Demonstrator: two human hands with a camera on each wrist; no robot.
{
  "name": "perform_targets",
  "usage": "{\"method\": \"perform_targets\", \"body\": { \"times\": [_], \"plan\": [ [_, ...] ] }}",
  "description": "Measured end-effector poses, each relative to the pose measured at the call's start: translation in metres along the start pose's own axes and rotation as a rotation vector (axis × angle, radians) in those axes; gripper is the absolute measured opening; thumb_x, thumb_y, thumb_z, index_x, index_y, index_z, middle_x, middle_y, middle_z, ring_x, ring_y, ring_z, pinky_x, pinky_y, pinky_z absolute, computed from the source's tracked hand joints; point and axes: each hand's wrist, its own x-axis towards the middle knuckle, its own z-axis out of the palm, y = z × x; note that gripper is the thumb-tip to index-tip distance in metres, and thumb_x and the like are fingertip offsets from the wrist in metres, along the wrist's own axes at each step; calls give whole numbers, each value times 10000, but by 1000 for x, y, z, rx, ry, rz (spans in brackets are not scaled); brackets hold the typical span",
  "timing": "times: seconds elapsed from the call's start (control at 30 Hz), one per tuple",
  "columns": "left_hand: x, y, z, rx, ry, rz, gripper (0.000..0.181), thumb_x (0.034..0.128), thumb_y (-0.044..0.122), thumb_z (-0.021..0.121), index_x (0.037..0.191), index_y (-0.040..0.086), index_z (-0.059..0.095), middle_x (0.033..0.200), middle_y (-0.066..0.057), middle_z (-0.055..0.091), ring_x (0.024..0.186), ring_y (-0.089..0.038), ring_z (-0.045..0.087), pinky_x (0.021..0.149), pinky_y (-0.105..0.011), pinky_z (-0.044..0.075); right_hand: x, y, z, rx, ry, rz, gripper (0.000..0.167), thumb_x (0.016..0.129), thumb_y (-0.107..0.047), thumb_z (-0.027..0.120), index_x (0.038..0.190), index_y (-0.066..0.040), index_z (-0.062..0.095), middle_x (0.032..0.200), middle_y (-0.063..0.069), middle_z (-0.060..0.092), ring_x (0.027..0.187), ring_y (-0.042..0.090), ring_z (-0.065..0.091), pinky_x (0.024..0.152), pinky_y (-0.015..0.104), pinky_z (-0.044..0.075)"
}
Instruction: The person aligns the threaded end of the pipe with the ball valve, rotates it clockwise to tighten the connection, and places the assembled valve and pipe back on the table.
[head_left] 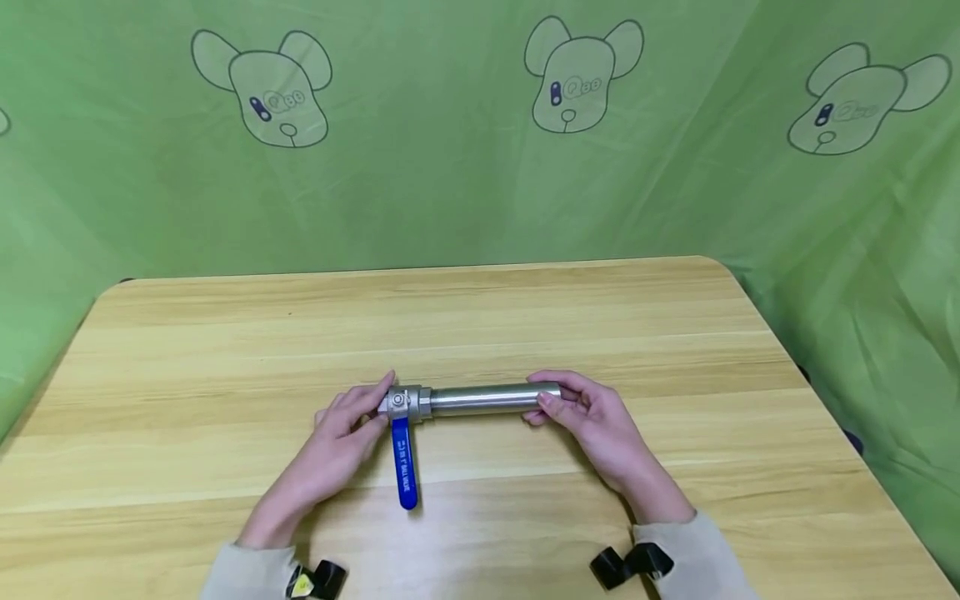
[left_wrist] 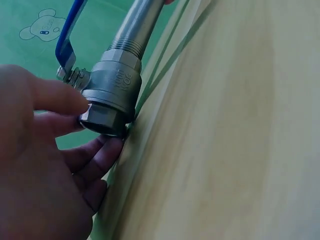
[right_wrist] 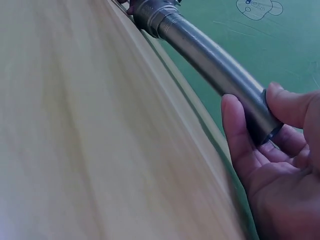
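Note:
A steel ball valve (head_left: 408,402) with a blue lever (head_left: 404,467) is joined to a threaded steel pipe (head_left: 483,398), lying left to right in the head view. The lever points toward the person. My left hand (head_left: 341,442) holds the valve's left end; in the left wrist view the thumb and fingers of the left hand (left_wrist: 45,150) are around the hex end of the valve (left_wrist: 112,90). My right hand (head_left: 600,425) pinches the pipe's free end, and the right wrist view shows the right hand (right_wrist: 285,175) with thumb and fingers on either side of the pipe (right_wrist: 220,65).
The pale wooden table (head_left: 225,358) has rounded far corners. Green cloth (head_left: 450,183) printed with mouse-like heads hangs behind it and on the right. Black devices are strapped at both sleeves (head_left: 697,558).

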Motion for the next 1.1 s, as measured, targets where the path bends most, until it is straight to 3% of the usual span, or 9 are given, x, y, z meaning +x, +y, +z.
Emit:
{"method": "perform_targets", "body": {
  "times": [0.1,0.2,0.3,0.43,0.53,0.73,0.97,1.1],
  "plan": [
    [0,-2,0,22,-5,31,727,1018,156,688,1675,188,379,1610,-92,535,1434,-350,419,1121,-539,305,1,0,1,20,5,4,379,1076,-76,629,1420,78,593,1113,160,772,931,152,792,932,268,626],
    [2,-2,3,53,29,74,785,960,119,765,1660,163,412,1580,-105,569,1434,-368,458,1113,-495,285,1,0,1,34,9,4,384,1076,-84,634,1416,87,589,1094,105,778,927,152,793,932,269,627],
    [3,-3,6,59,68,91,747,948,88,776,1627,157,474,1548,-122,606,1430,-383,504,1141,-522,271,1,0,1,58,4,4,393,1073,-88,641,1417,95,584,1085,69,779,926,155,793,934,278,628],
    [4,-5,7,33,95,87,691,948,57,772,1587,190,544,1502,-124,647,1429,-395,535,1233,-642,241,0,0,1,89,-3,11,416,1073,-101,650,1427,103,575,1075,56,781,921,156,795,931,288,631],
    [4,-7,7,8,98,86,676,950,40,766,1569,229,570,1494,-121,656,1453,-405,532,1260,-699,250,-1,0,0,99,-1,7,447,1075,-120,653,1455,99,559,1074,66,787,916,158,802,925,296,634],
    [3,-8,5,-21,96,77,651,959,40,758,1545,274,599,1518,-107,648,1468,-396,533,1243,-659,350,-2,1,1,70,7,-19,460,1110,-203,609,1468,81,558,1029,121,804,881,184,815,893,325,645],
    [5,-9,7,-31,98,94,607,980,49,741,1550,195,592,1514,-104,637,1468,-386,542,1246,-620,370,-2,0,3,-19,10,-3,466,1147,-279,526,1491,34,567,1036,235,799,870,208,818,905,301,639],
    [6,-9,8,-26,99,90,599,994,68,734,1562,173,575,1522,-100,625,1475,-380,539,1251,-595,375,-3,-2,4,-19,-4,-3,470,1146,-256,533,1534,8,502,1056,243,790,896,223,818,940,287,627]
  ]
}}
